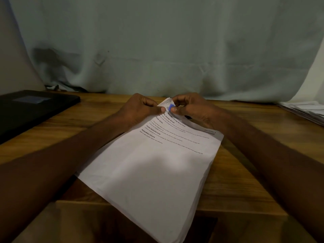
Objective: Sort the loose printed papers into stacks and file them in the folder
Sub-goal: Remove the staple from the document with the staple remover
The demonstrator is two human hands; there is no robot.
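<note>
My left hand (pixel 140 106) and right hand (pixel 191 107) both pinch the far corner of one paper stack (pixel 154 165), whose near end overhangs the table (pixel 245 181) edge. One black folder (pixel 31 109) sits far left, one more paper pile (pixel 305 109) far right, with bare wood either side.

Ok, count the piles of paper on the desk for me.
2. One stack lies in front of the person, its far corner pinched by both hands with a blue clip; another pile sits at the desk's far right edge, partly out of view.
</note>
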